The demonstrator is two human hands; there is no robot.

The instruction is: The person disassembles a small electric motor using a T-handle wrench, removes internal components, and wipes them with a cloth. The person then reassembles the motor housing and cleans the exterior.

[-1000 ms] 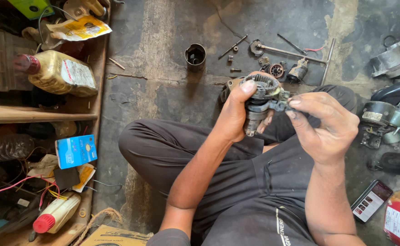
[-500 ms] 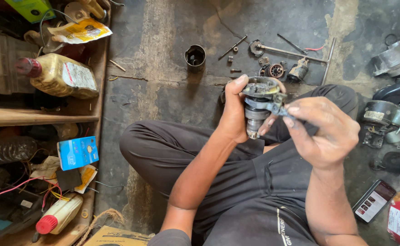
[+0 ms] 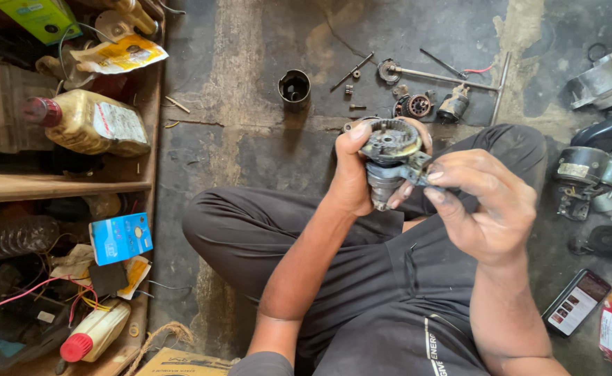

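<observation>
Over my lap, above the concrete floor (image 3: 250, 139), my left hand (image 3: 351, 177) grips the greasy motor housing (image 3: 389, 157) round its barrel, fingers closed. Right hand (image 3: 490, 209) pinches its side bracket. Feels heavy, rigid, slick with oil, so I'd hold the body, not the toothed rim.

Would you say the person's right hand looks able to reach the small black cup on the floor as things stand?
Probably not straight away: the right hand is gripping the geared metal part, though bare floor surrounds the black cup.
</observation>
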